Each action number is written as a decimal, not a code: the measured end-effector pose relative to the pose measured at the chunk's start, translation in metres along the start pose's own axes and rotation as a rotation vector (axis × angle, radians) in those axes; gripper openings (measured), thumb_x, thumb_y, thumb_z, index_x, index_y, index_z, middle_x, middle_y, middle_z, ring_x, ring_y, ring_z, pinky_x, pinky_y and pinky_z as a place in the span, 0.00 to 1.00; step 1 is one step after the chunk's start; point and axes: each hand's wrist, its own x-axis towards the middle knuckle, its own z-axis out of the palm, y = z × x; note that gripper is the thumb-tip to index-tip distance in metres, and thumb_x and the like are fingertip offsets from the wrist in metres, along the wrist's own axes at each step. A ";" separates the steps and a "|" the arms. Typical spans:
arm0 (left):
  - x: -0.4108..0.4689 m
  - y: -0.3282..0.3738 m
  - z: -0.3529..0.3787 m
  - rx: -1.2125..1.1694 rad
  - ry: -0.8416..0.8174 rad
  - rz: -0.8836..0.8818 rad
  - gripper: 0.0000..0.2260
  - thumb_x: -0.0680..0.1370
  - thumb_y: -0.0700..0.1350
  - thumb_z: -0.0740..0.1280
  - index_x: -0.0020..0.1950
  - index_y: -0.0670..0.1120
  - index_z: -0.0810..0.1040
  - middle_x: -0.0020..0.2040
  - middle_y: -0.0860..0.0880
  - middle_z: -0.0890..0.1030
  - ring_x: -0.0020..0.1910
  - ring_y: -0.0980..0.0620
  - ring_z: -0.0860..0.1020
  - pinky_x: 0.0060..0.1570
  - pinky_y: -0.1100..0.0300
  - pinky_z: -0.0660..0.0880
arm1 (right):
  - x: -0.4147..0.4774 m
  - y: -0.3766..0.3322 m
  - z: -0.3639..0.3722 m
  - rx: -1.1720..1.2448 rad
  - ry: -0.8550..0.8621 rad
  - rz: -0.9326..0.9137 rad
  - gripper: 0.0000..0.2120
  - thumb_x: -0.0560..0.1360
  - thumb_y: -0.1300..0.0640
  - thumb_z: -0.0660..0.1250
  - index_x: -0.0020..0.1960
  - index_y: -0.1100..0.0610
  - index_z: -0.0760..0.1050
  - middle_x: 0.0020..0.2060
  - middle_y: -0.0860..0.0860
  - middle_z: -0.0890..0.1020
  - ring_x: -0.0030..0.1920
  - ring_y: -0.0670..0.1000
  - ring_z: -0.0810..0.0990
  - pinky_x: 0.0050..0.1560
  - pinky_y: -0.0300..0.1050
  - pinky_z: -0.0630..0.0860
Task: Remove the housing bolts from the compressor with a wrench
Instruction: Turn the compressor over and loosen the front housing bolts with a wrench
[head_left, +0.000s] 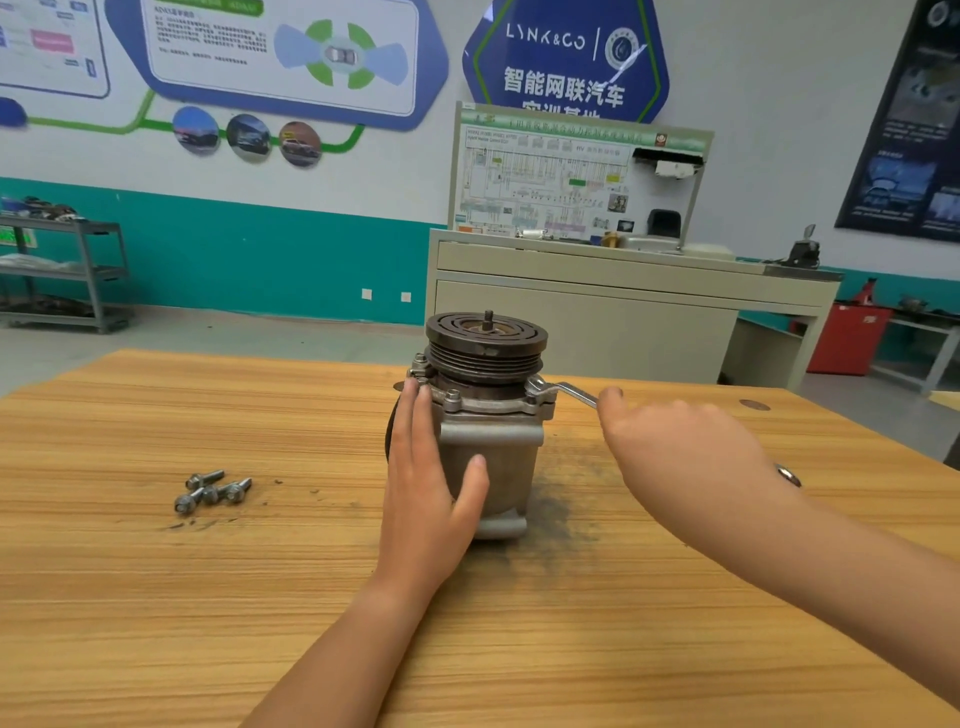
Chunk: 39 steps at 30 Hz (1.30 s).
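At the table's (156, 597) middle the compressor (493, 457) stands upright, pulley on top. Against its right flange sits the head of the wrench (571, 392), whose handle the right hand (675, 452) grips (motion-blurred). The left hand (426, 483) presses flat, fingers straight, on the compressor's left side. Four bolts (213, 491) lie loose, well off to the left.

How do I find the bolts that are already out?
Look at the big wooden table. Left of the grey compressor standing on it, a few loose bolts lie in a small heap. Unlike the fitted bolts still upright in the compressor's rim, these lie on their sides.
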 end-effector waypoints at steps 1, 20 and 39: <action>0.000 0.000 0.000 -0.009 0.007 -0.009 0.31 0.75 0.48 0.60 0.73 0.54 0.46 0.73 0.61 0.44 0.72 0.70 0.43 0.66 0.77 0.43 | 0.001 -0.003 -0.006 -0.015 -0.009 -0.022 0.25 0.75 0.69 0.54 0.71 0.65 0.53 0.40 0.53 0.76 0.35 0.55 0.73 0.26 0.40 0.61; -0.003 -0.005 -0.001 -0.124 0.029 -0.164 0.31 0.79 0.43 0.62 0.76 0.51 0.47 0.77 0.50 0.53 0.75 0.54 0.54 0.72 0.57 0.55 | 0.015 -0.016 -0.052 -0.015 -0.149 -0.040 0.10 0.75 0.67 0.60 0.54 0.58 0.73 0.45 0.53 0.77 0.41 0.53 0.71 0.34 0.44 0.65; -0.002 -0.011 -0.002 -0.220 0.059 -0.215 0.30 0.78 0.43 0.62 0.71 0.61 0.49 0.70 0.63 0.57 0.68 0.67 0.59 0.53 0.82 0.57 | 0.022 0.005 -0.038 -0.208 -0.119 -0.203 0.12 0.76 0.67 0.60 0.58 0.60 0.71 0.29 0.51 0.62 0.31 0.51 0.66 0.35 0.42 0.69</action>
